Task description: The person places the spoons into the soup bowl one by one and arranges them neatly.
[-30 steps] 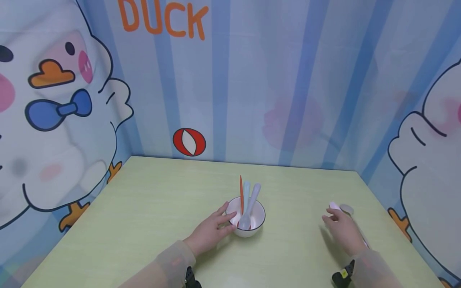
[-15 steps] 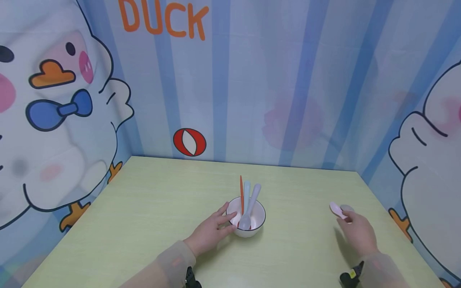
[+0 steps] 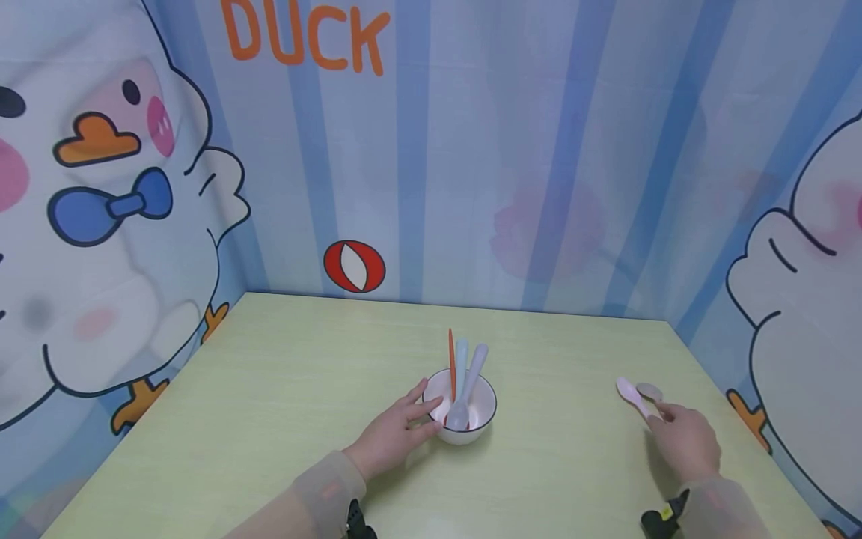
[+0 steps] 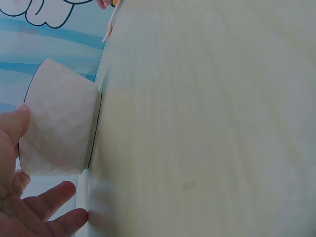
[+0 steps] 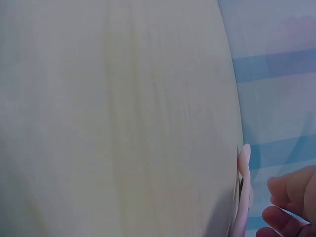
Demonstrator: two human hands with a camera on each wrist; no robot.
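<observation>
A person's right hand [image 3: 688,443] has shifted farther to the right, revealing the bowl and upper handle of a pink spoon [image 3: 629,391], partly hidden a second earlier, and a round grey utensil head [image 3: 649,391] partly covered half a second ago.

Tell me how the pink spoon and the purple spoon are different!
The pink spoon lies on the table; the purple spoon leans inside the bowl. The pink spoon's scoop points away from the right hand, while the purple spoon's scoop points down. Both are pale-coloured spoons.
</observation>
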